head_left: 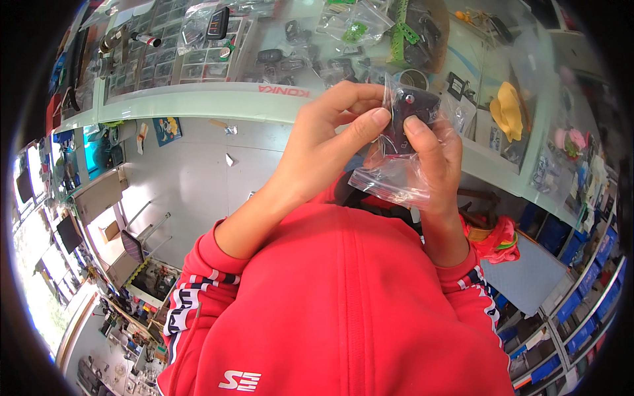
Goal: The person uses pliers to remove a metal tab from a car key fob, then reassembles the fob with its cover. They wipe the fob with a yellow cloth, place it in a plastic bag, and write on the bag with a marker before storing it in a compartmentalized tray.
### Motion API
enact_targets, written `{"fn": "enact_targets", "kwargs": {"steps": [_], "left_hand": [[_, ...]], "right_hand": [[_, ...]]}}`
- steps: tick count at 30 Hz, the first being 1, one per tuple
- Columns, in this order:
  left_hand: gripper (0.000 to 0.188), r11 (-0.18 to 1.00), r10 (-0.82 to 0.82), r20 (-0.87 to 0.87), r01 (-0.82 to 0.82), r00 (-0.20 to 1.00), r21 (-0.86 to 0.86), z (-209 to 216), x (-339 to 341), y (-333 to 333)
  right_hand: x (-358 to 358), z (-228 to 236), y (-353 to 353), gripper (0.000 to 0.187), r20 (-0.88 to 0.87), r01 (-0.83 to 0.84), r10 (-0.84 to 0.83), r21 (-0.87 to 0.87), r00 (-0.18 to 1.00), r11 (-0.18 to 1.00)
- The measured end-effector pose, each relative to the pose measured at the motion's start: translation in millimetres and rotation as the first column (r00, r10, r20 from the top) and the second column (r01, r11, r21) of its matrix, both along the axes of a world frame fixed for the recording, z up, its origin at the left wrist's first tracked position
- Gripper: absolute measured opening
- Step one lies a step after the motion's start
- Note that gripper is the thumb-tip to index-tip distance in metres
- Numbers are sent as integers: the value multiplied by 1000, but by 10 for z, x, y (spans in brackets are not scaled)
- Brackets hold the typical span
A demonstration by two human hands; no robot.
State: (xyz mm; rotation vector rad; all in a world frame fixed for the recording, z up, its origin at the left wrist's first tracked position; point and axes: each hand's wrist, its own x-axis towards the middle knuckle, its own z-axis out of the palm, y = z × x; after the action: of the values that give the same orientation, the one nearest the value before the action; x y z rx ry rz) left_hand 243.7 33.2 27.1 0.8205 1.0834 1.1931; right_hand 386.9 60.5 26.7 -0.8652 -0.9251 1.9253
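Observation:
A black car key fob (415,104) sits inside a clear zip bag (391,185), held up in front of my chest near the counter's edge. My right hand (434,148) grips the bagged fob from the right, its thumb pressed on the fob's face. From the left, my left hand (340,129) pinches the bag's side with thumb and fingers beside the fob. The bag's zip end hangs down below the fob, toward me. Some of my fingertips are hidden behind the bag.
A glass counter (264,100) runs across the front. On it are several key fobs (269,55), a black fob (218,24), a green perforated strip (400,33), a round tin (415,80) and a yellow cloth-like piece (506,112). Shelves with blue bins (586,279) stand at right.

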Motion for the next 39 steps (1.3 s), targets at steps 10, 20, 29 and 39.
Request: {"fn": "enact_targets", "kwargs": {"steps": [10,20,29,39], "left_hand": [[32,999,22,-71,-21,997,26,-14,-9,7],[33,991,84,99,-73,992,-112,-85,-57,87],[30,976,99,173,-62,980,-206,-136,11,192],[45,694,-673,118,679,730,-240,-240,-358,81]], "right_hand": [[-67,-16,27,26,20,50,-50,-2,999,999],[68,-50,82,42,-301,-307,220,-283,928,908],[274,-191,-243,23,5,99,-99,-140,995,985],[-714,-317,-1353,13,186,694,-681,-11,709,720]]}}
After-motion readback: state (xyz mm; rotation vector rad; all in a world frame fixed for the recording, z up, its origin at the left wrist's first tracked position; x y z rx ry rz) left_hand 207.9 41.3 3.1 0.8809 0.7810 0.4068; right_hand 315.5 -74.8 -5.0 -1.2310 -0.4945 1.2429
